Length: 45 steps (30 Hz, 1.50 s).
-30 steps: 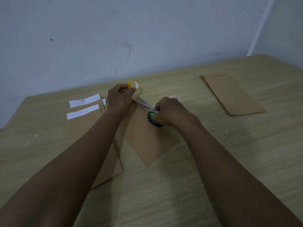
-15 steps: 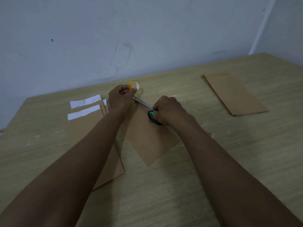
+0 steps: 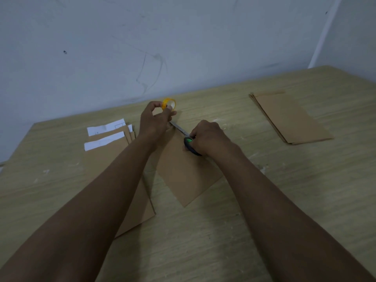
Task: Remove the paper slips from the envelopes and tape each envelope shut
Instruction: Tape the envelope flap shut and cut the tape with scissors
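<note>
1. Nearest the camera, two bare forearms reach out over the wooden table [image 3: 305,200], and between them a brown envelope [image 3: 187,174] lies flat at an angle, its far end under the hands.
2. To its left, partly under the left forearm, is a stack of envelopes [image 3: 105,157] with white paper slips [image 3: 103,143] poking out of their far ends; these appear not yet emptied.
3. The right hand [image 3: 209,137] has its fingers curled through the black and green handles of the scissors [image 3: 188,142], whose blades point toward the left hand. Whether the blades are parted I cannot tell.
4. The left hand [image 3: 154,121] pinches a yellow roll of tape [image 3: 168,103] between thumb and fingertips, held up just beyond the envelope's far end.
5. Farther right, well apart, lies another stack of envelopes [image 3: 291,119] with no slips showing, probably finished.
6. The step in hand looks like cutting a strip of tape to seal the middle envelope. The strip itself is too faint to see. The next move likely calls for closing the blades across taut tape, then pressing the cut end down.
</note>
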Each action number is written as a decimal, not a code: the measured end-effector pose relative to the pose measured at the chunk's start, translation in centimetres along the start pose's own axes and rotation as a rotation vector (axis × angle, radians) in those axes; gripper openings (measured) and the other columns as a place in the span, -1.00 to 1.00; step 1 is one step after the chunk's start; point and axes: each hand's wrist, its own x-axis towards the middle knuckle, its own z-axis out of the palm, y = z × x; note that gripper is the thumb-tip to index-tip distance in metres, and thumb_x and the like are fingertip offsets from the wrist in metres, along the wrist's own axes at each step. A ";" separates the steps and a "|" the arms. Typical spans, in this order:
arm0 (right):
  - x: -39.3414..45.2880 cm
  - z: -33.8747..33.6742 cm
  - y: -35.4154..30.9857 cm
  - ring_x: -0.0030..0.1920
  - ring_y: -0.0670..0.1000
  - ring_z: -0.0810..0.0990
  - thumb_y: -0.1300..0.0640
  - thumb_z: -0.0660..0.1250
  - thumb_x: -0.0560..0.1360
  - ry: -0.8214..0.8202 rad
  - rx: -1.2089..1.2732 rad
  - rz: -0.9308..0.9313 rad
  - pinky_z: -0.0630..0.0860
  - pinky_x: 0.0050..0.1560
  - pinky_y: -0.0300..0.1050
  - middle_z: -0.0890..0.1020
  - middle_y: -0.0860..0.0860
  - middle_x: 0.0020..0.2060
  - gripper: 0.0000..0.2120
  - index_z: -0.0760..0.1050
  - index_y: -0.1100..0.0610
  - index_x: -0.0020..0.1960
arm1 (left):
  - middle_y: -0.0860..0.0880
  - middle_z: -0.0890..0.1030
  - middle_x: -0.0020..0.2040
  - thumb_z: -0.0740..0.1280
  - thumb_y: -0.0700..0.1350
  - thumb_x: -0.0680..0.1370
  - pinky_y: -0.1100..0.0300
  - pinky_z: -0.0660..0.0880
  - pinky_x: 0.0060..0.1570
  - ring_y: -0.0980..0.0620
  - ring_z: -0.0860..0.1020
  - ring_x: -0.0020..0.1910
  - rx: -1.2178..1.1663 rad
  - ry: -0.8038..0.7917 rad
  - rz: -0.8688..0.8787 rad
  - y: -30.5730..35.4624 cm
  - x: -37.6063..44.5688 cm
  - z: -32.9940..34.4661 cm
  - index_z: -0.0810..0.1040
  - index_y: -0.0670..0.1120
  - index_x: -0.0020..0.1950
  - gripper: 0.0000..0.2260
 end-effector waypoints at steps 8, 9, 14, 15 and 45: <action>-1.0 -2.3 1.1 0.14 0.22 0.55 0.08 0.40 0.54 0.134 0.031 0.084 0.40 -0.11 -0.06 0.53 0.21 0.16 -0.63 0.42 0.25 0.24 | -0.01 0.72 -0.11 0.35 -0.07 0.62 0.23 0.55 0.06 0.10 0.70 -0.03 -0.072 0.025 -0.006 0.2 -0.4 -0.2 0.47 -0.03 0.06 -0.91; -1.1 -2.7 1.0 0.16 0.22 0.54 0.09 0.41 0.54 0.143 0.031 0.096 0.40 -0.10 -0.05 0.50 0.21 0.18 -0.59 0.37 0.24 0.28 | -0.01 0.72 -0.11 0.35 -0.07 0.62 0.24 0.54 0.06 0.10 0.69 -0.04 -0.068 0.019 -0.009 0.3 -0.4 -0.2 0.47 -0.02 0.06 -0.91; -1.4 -4.1 1.3 0.10 0.22 0.56 0.06 0.45 0.50 0.186 -0.004 0.118 0.41 -0.14 -0.09 0.52 0.20 0.13 -0.68 0.47 0.22 0.12 | -0.01 0.72 -0.09 0.34 -0.04 0.63 0.44 0.46 -0.26 0.24 0.66 -0.18 -0.050 0.012 -0.004 0.7 -0.8 0.0 0.46 -0.02 0.08 -0.90; -1.5 -4.3 1.2 0.10 0.21 0.56 0.06 0.47 0.49 0.181 -0.011 0.116 0.40 -0.13 -0.08 0.51 0.19 0.13 -0.68 0.46 0.21 0.11 | -0.01 0.72 -0.08 0.34 -0.03 0.63 0.47 0.42 -0.33 0.28 0.65 -0.22 -0.041 0.011 -0.004 0.8 -0.8 0.0 0.46 -0.02 0.08 -0.89; 0.9 -2.5 -3.3 -0.14 -0.08 0.62 0.19 0.42 0.44 0.337 0.460 -0.385 0.59 -0.07 -0.12 0.65 -0.10 -0.13 -0.85 0.63 -0.05 -0.06 | -0.07 0.71 -0.20 0.48 -0.13 0.52 0.28 0.44 -0.31 0.13 0.56 -0.32 0.299 -0.205 0.209 1.9 -2.8 -3.4 0.55 -0.05 0.12 -0.78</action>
